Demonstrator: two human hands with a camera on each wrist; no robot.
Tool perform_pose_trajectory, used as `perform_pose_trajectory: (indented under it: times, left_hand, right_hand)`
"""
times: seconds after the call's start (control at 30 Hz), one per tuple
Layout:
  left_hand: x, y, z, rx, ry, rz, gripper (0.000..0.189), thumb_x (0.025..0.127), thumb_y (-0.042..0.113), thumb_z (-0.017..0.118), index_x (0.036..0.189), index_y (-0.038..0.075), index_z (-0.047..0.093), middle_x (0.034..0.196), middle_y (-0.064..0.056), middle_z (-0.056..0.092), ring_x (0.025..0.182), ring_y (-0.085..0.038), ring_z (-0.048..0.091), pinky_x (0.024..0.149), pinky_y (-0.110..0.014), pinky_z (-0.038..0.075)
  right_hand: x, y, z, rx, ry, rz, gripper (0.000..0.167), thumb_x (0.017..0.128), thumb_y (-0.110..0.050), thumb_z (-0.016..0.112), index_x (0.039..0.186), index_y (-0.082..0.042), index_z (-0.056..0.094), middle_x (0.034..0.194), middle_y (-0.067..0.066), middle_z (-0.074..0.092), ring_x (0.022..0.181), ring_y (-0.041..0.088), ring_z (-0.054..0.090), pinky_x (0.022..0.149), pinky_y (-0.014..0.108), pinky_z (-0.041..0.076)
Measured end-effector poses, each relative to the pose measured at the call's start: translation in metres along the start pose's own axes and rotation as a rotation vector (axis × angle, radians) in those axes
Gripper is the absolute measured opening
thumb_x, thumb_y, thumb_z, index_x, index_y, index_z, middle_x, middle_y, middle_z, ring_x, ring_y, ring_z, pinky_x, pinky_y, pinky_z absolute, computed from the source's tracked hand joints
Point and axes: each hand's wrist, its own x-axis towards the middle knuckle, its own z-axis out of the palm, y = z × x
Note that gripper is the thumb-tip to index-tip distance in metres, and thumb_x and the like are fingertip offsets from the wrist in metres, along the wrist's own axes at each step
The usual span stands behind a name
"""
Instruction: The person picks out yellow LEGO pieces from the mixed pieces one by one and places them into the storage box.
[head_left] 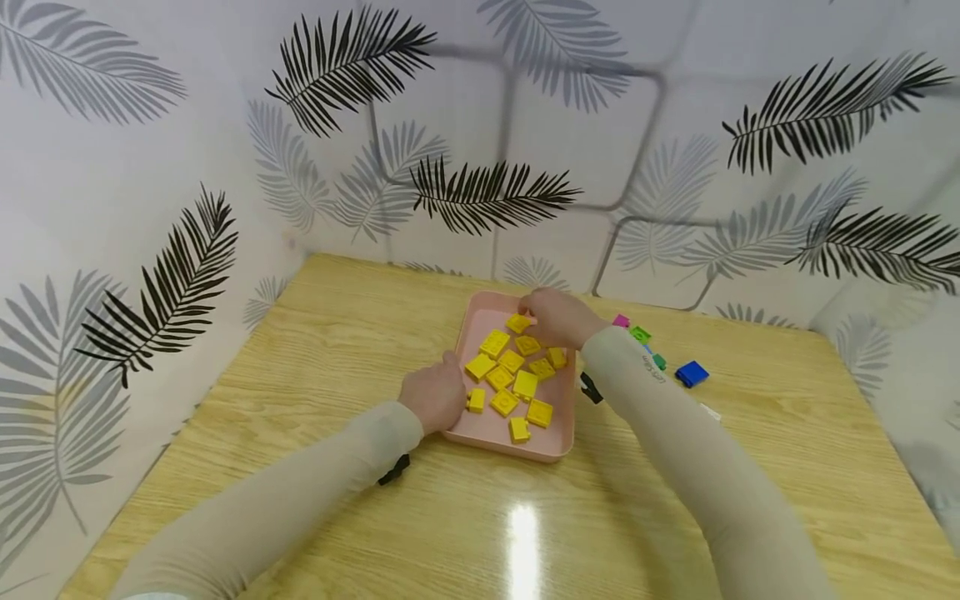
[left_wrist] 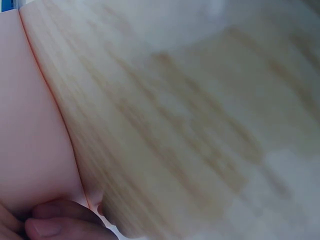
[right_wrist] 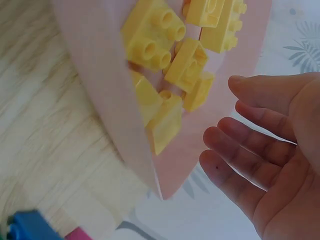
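Note:
A pink tray point(head_left: 498, 447) lies on the table, with several yellow toy building bricks point(head_left: 525, 385) spread loosely over its bottom. My left hand point(head_left: 437, 394) grips the tray's left side near the front corner; its fingers point(left_wrist: 60, 227) bend at the tray wall in the left wrist view. Over the tray's far right corner is my right hand point(head_left: 558, 318), beside a yellow brick point(head_left: 517, 323). The right wrist view shows that hand's fingers point(right_wrist: 240, 155) spread apart and holding nothing, with yellow bricks point(right_wrist: 152, 35) past them inside the tray.
Right of the tray lie a blue brick point(head_left: 692, 373), a pink brick point(head_left: 621, 320), a light green brick point(head_left: 640, 334) and a dark green brick point(head_left: 659, 362), partly behind my right sleeve. A white piece point(head_left: 710, 412) shows there too. A leaf-patterned wall point(head_left: 450, 250) borders the wooden table point(head_left: 360, 333).

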Motion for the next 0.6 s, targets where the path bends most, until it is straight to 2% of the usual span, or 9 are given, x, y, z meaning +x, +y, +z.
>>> perform_pose_trajectory:
  times: [0.17,0.3,0.4,0.6]
  left_hand:
    - [0.002,-0.002,-0.003,-0.006,-0.013,0.009,0.050,0.104,0.026,0.047,0.143,-0.005,0.037,0.067,-0.004,0.058,0.053,-0.016,0.056,0.047,-0.031,0.045]
    - [0.004,-0.003,-0.003,-0.016,-0.011,0.012,0.048,0.105,0.026,0.047,0.141,-0.004,0.039,0.069,-0.005,0.059,0.054,-0.017,0.057,0.048,-0.030,0.045]
    - [0.006,-0.005,-0.003,-0.033,-0.026,0.018,0.048,0.105,0.026,0.046,0.141,-0.004,0.039,0.070,-0.005,0.059,0.055,-0.017,0.057,0.048,-0.030,0.045]
    - [0.009,-0.012,-0.008,-0.035,-0.066,-0.004,0.059,0.104,0.027,0.045,0.152,-0.005,0.030,0.072,-0.006,0.061,0.058,-0.017,0.058,0.050,-0.030,0.045]
  right_hand:
    - [-0.019,0.003,-0.009,-0.014,0.014,0.020,0.039,0.094,-0.019,0.071,0.130,-0.006,0.065,0.121,0.012,0.068,0.108,0.027,0.063,0.097,0.044,0.052]
    - [-0.036,0.005,-0.015,-0.036,0.065,0.010,0.038,0.094,-0.019,0.071,0.129,-0.006,0.066,0.119,0.012,0.069,0.107,0.027,0.064,0.093,0.044,0.053]
    - [-0.052,0.007,-0.017,-0.050,0.097,-0.001,0.035,0.095,-0.021,0.070,0.127,-0.007,0.067,0.118,0.011,0.069,0.104,0.026,0.065,0.091,0.043,0.054]
    - [-0.081,0.008,-0.019,-0.077,0.162,-0.009,0.038,0.094,-0.031,0.070,0.128,-0.013,0.067,0.118,0.007,0.068,0.100,0.024,0.065,0.087,0.043,0.055]
